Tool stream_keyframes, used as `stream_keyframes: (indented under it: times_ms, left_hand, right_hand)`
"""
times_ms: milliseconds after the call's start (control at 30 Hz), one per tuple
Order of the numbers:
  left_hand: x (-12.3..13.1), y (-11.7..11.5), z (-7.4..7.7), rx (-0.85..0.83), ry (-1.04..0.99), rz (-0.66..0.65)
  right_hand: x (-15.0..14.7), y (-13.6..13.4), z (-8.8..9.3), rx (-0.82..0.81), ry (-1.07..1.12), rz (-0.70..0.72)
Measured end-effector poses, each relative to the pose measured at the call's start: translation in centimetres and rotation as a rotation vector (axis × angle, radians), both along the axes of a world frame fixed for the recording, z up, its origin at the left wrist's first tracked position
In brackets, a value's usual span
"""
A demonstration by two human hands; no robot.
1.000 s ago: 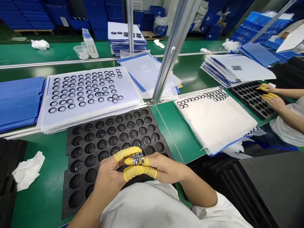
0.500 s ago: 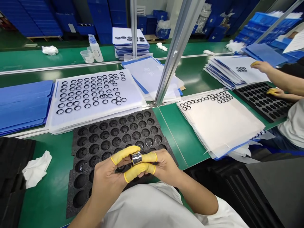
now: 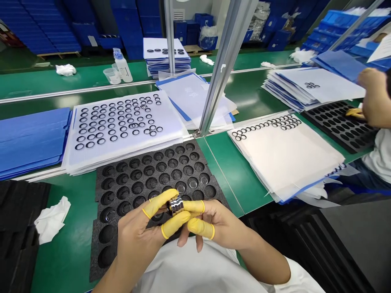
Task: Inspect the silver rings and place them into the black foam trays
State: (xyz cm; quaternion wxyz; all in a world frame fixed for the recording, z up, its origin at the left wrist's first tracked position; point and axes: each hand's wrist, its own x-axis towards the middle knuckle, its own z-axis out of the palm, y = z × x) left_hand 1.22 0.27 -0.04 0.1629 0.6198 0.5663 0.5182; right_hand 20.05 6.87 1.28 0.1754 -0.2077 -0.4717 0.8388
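A shiny, grooved metal ring (image 3: 176, 205) sits between my two hands, above a black foam tray (image 3: 94, 260). My left hand (image 3: 142, 234) is closed on it, index finger over the top and thumb below, both in yellow finger cots. My right hand (image 3: 221, 226) has its index finger against the ring's right side. Its thumb, also in a yellow cot, is lower and apart from the ring, and other fingers curl underneath. Round wells fill the tray; many hold dark or shiny round parts. My hands hide some wells.
Behind the tray, a white sheet stack (image 3: 171, 122) bears rows of black rings. Another white stack (image 3: 290, 156) with rings lies right. A metal post (image 3: 218, 77) rises between them. Crumpled white cloth (image 3: 52, 219) lies left. A co-worker's hand (image 3: 356, 113) is over another black tray (image 3: 324, 126).
My right thumb has moved down and away from the ring, showing bare fingertips below. The ring stays in my left hand, slightly tilted. The co-worker's upper hand has moved right.
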Motion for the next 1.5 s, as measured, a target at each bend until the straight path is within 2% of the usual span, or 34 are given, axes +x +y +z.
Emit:
stream_keyframes:
  times_ms: [100,200,267,400,567,700,833,933,1067,1300,1500]
  left_hand:
    - [0.1,0.1,0.1,0.096,0.068,0.003]
    - [0.3,0.3,0.2,0.158,0.084,-0.077]
    - [0.4,0.5,0.4,0.183,0.089,-0.118]
    - [0.2,0.6,0.7,0.208,0.162,-0.133]
    - [-0.3,0.7,0.2,0.258,0.192,-0.199]
    - [-0.4,0.9,0.1,0.298,0.184,-0.233]
    - [-0.5,0.6,-0.2,0.143,0.117,-0.269]
    - [-1.1,0.2,-0.9,-0.015,0.008,-0.3]
    - [-1.5,-0.2,-1.4,-0.124,-0.138,-0.352]
    - [-0.9,-0.6,-1.4,-0.182,-0.247,-0.224]
    - [-0.7,-0.8,-1.5,-0.224,-0.299,-0.212]
  right_hand:
    - [0.0,0.0,0.2,0.05,-0.023,-0.033]
    - [0.0,0.1,0.0,0.115,-0.062,-0.115]
    - [-0.1,0.3,-0.2,0.126,-0.061,-0.118]
    - [-0.2,0.9,0.2,0.064,-0.038,-0.02]
    - [-0.4,1.6,1.0,-0.016,-0.07,0.129]
    - [-0.7,1.4,0.5,-0.035,-0.067,0.141]
    - [-0.8,0.7,0.1,-0.006,-0.039,-0.01]
    - [-0.7,0.3,0.1,0.098,-0.076,-0.108]
    - [-0.8,0.1,0.2,0.176,-0.118,-0.114]
    - [-1.5,0.1,0.6,0.079,-0.095,-0.127]
    - [-1.6,0.0,0.6,0.081,-0.085,-0.132]
